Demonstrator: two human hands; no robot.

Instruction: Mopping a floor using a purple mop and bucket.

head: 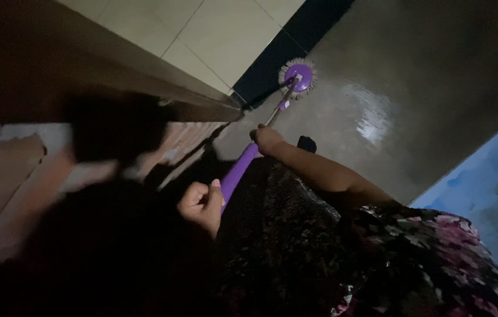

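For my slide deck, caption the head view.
Both hands, left and right, grip a purple mop on a wet floor.

No packages, labels, signs or screens

Nothing of that kind shows anywhere in this dim head view, neither on the floor nor along the wall.
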